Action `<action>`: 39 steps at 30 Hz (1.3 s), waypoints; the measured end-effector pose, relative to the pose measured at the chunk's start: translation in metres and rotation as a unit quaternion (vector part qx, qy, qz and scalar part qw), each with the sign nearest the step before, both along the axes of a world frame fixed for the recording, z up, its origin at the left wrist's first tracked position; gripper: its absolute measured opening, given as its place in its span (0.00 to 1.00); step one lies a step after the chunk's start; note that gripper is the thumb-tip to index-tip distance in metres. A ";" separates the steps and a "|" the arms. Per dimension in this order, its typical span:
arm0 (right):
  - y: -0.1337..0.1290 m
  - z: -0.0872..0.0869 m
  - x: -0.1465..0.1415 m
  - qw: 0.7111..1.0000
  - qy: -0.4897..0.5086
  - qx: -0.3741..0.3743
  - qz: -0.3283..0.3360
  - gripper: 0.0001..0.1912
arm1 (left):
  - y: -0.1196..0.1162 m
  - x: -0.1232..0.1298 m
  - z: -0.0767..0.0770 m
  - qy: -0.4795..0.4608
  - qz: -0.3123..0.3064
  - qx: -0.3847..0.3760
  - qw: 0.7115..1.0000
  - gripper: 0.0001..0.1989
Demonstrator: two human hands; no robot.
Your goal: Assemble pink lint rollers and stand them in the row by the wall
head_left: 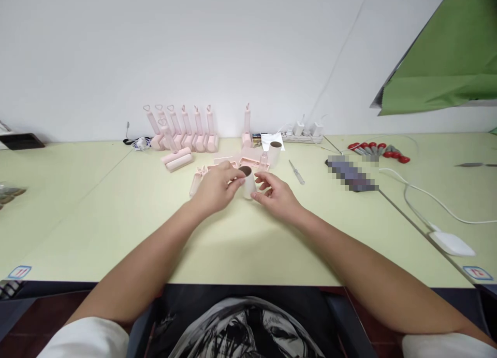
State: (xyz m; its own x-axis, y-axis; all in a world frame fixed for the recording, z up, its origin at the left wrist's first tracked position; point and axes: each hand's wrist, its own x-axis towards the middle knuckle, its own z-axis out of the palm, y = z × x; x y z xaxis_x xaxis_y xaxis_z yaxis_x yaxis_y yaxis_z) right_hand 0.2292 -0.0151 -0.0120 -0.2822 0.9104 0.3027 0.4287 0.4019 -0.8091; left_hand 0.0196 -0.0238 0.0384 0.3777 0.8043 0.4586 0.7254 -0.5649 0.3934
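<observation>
Between my hands stands a white sticky-paper roll [249, 189] with a brown cardboard core, its open end up. My left hand [218, 188] pinches it near the top rim from the left. At its right side, my right hand [277, 195] curls around it, thumb low and fingers higher. Just behind lie open pink plastic cases [254, 162] and a clear pink handle piece [263, 161]. Another white roll [275, 153] stands farther back on the right. A pink part [197, 181] is partly hidden by my left hand.
Several pink lint rollers [188, 135] stand along the wall, with a closed pink case [177, 159] before them. On the right are a screwdriver [297, 172], a blurred-out dark object [349, 174], red-handled tools [378, 151] and a white charger [452, 243] with its cable.
</observation>
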 end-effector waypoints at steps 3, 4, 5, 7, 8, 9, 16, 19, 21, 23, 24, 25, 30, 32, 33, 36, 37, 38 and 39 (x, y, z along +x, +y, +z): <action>0.001 0.001 -0.001 0.999 -0.027 0.018 0.018 0.23 | -0.004 0.010 -0.020 -0.007 -0.036 0.002 0.999 0.11; 0.001 0.000 -0.002 0.999 -0.030 0.022 0.022 0.21 | -0.003 0.010 -0.024 -0.012 -0.045 0.001 0.999 0.11; 0.002 0.000 -0.002 0.999 -0.031 0.026 0.022 0.20 | -0.001 0.009 -0.028 -0.020 -0.052 -0.003 0.998 0.12; 0.003 -0.001 -0.003 0.999 -0.029 0.030 0.006 0.19 | 0.006 0.002 -0.031 -0.033 -0.035 -0.021 0.999 0.17; 0.003 -0.001 -0.002 0.999 -0.025 0.032 -0.006 0.19 | 0.011 -0.003 -0.032 -0.034 -0.008 -0.033 0.999 0.20; 0.004 -0.001 -0.002 0.999 -0.019 0.034 -0.017 0.19 | 0.016 -0.008 -0.033 -0.027 0.032 -0.046 0.998 0.22; 0.007 -0.002 0.005 0.998 0.011 0.055 -0.037 0.18 | 0.040 -0.030 -0.039 0.183 0.187 -0.143 0.954 0.19; 0.008 -0.004 0.004 0.998 0.010 0.059 -0.024 0.17 | 0.041 -0.027 -0.043 0.241 0.177 -0.161 0.941 0.18; 0.008 -0.004 0.004 0.998 0.007 0.064 -0.020 0.17 | 0.040 -0.026 -0.045 0.254 0.164 -0.162 0.939 0.19; 0.008 -0.004 0.004 0.997 0.004 0.070 -0.025 0.18 | 0.037 -0.026 -0.045 0.253 0.158 -0.164 0.940 0.17; 0.008 -0.004 0.005 0.997 0.002 0.073 -0.028 0.18 | 0.035 -0.026 -0.045 0.250 0.158 -0.168 0.940 0.16; 0.008 -0.003 0.005 0.997 0.002 0.076 -0.032 0.19 | 0.033 -0.026 -0.044 0.244 0.158 -0.171 0.941 0.15; 0.006 -0.001 0.006 0.995 0.009 0.097 -0.032 0.18 | 0.026 -0.022 -0.040 0.190 0.170 -0.164 0.953 0.12; 0.005 -0.001 0.006 0.993 0.002 0.109 -0.034 0.18 | 0.027 -0.021 -0.040 0.181 0.172 -0.177 0.952 0.12; 0.005 -0.001 0.006 0.993 -0.005 0.113 -0.035 0.18 | 0.028 -0.021 -0.041 0.178 0.171 -0.182 0.952 0.12; 0.003 0.000 0.007 0.992 -0.025 0.124 -0.027 0.17 | 0.029 -0.021 -0.043 0.164 0.166 -0.178 0.956 0.12; 0.003 0.000 0.007 0.991 -0.033 0.130 -0.023 0.17 | 0.029 -0.021 -0.043 0.154 0.163 -0.174 0.959 0.11; 0.003 0.001 0.007 0.990 -0.043 0.136 -0.018 0.17 | 0.029 -0.021 -0.042 0.134 0.158 -0.170 0.963 0.11; 0.003 0.001 0.007 0.988 -0.054 0.142 -0.014 0.17 | 0.028 -0.021 -0.042 0.099 0.153 -0.164 0.970 0.10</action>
State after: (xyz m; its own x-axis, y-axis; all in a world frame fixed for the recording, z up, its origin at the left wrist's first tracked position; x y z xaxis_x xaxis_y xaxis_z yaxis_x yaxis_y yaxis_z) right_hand 0.2363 -0.0123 -0.0108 -0.3026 0.8011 0.5165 0.5213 0.5927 -0.6140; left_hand -0.0013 0.0047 -0.0032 0.1538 0.9827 0.1033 0.9184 -0.1807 0.3519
